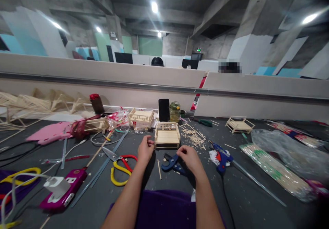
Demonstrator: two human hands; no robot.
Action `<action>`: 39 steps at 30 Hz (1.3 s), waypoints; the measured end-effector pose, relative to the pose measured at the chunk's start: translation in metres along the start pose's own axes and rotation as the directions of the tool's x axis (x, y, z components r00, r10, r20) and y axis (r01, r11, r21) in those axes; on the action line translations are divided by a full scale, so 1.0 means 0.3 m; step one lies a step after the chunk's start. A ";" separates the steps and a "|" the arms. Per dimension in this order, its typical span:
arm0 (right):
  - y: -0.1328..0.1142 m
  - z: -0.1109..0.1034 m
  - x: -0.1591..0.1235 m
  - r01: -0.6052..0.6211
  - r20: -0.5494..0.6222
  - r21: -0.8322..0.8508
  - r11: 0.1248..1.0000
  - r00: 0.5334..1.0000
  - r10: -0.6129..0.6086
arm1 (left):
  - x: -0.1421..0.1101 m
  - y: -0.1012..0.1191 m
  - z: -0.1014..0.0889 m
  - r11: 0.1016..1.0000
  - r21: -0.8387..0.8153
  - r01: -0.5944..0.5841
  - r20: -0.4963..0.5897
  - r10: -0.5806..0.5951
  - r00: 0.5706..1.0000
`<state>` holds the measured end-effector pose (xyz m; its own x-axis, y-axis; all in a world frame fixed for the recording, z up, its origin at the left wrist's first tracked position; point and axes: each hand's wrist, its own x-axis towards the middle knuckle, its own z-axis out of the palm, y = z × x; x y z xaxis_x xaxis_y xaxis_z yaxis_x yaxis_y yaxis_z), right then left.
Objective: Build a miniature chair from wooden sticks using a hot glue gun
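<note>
A small model bench made of light wooden sticks stands upright on the dark table, with a railed back. My left hand is beside its left end, fingers loosely bent and a little apart; whether they touch the wood is hard to see. Near the bench's front right corner, my right hand has thumb and fingertips pinched together. Anything between them is too small to make out. Blue-handled pliers lie just below that hand. A short wooden stick rests between my hands, in front of the bench.
Scissors with red and yellow handles lie left; a blue glue gun lies right. Cut stick pieces are heaped behind my right hand. A phone stands behind the bench. A magenta power strip and bagged sticks flank the workspace.
</note>
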<state>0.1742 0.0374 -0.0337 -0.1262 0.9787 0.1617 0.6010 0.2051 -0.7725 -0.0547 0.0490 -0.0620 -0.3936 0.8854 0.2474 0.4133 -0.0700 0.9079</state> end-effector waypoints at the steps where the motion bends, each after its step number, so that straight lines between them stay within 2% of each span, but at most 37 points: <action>1: -0.001 0.003 0.002 -0.001 -0.014 -0.006 1.000 1.000 0.001 | 0.003 0.001 -0.005 1.000 -0.007 0.006 -0.028 -0.007 1.000; 4: -0.030 0.020 -0.003 0.031 -0.002 -0.026 0.999 1.000 -0.031 | 0.013 0.008 -0.024 0.999 -0.043 0.018 -0.117 -0.023 0.993; 10: -0.105 0.096 -0.032 0.204 0.138 -0.127 0.971 0.973 -0.186 | 0.013 0.037 -0.047 0.992 -0.124 -0.037 -0.229 0.007 0.973; 13: -0.110 0.135 -0.038 0.240 0.186 -0.186 0.953 0.961 -0.206 | 0.000 0.063 -0.047 0.987 -0.145 -0.073 -0.244 0.036 0.969; 16: -0.114 0.145 -0.038 0.253 0.199 -0.194 0.948 0.956 -0.214 | -0.020 0.096 -0.044 0.983 -0.158 -0.098 -0.219 0.062 0.974; 18: -0.115 0.124 -0.034 0.266 0.184 -0.173 0.948 0.955 -0.234 | -0.034 0.119 -0.044 0.979 -0.168 -0.115 -0.195 0.081 0.977; 21: -0.093 0.054 -0.030 0.244 0.112 -0.063 0.968 0.965 -0.236 | -0.049 0.146 -0.050 0.973 -0.185 -0.139 -0.163 0.109 0.981; 23: -0.064 0.002 -0.031 0.134 0.072 0.150 0.980 0.987 -0.146 | -0.052 0.160 -0.057 0.966 -0.207 -0.158 -0.154 0.127 0.980; 25: -0.043 -0.036 -0.034 0.004 0.135 0.286 0.958 0.990 -0.045 | -0.052 0.175 -0.063 0.945 -0.283 -0.166 -0.149 0.127 0.981; 27: -0.046 -0.052 -0.039 -0.018 0.120 0.348 0.937 0.992 -0.026 | -0.060 0.199 -0.061 0.902 -0.416 -0.112 -0.080 0.087 0.993; 29: -0.074 -0.048 -0.046 0.076 0.023 0.370 0.926 0.996 -0.091 | -0.081 0.230 -0.047 0.845 -0.531 0.065 0.138 0.010 0.990; 30: -0.093 -0.042 -0.050 0.132 -0.022 0.361 0.923 0.991 -0.133 | -0.098 0.246 -0.034 0.818 -0.540 0.199 0.305 -0.029 0.952; 31: -0.112 -0.036 -0.054 0.178 -0.050 0.348 0.921 0.984 -0.171 | -0.117 0.261 -0.019 0.774 -0.538 0.335 0.461 -0.063 0.885; 32: -0.130 -0.030 -0.058 0.209 -0.061 0.329 0.921 0.978 -0.200 | -0.136 0.273 -0.002 0.726 -0.532 0.435 0.579 -0.063 0.813; 33: -0.144 -0.027 -0.061 0.225 -0.062 0.310 0.924 0.974 -0.217 | -0.154 0.281 0.015 0.693 -0.530 0.489 0.649 -0.041 0.760; 34: -0.153 -0.026 -0.064 0.231 -0.048 0.298 0.926 0.973 -0.228 | -0.169 0.286 0.032 0.673 -0.546 0.499 0.662 -0.019 0.749; 36: -0.159 -0.037 -0.070 0.208 0.001 0.313 0.927 0.976 -0.219 | -0.183 0.284 0.052 0.655 -0.574 0.491 0.650 0.000 0.760; 39: -0.139 -0.075 -0.085 0.104 0.095 0.285 0.953 0.986 -0.136 | -0.158 0.269 0.034 0.640 -0.588 0.495 0.603 -0.060 0.795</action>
<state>0.1701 0.0038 0.0083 -0.2816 0.9371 0.2061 0.3350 0.2973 -0.8941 0.0057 0.0060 -0.0040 0.1573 0.9856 -0.0623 -0.4128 0.1229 0.9025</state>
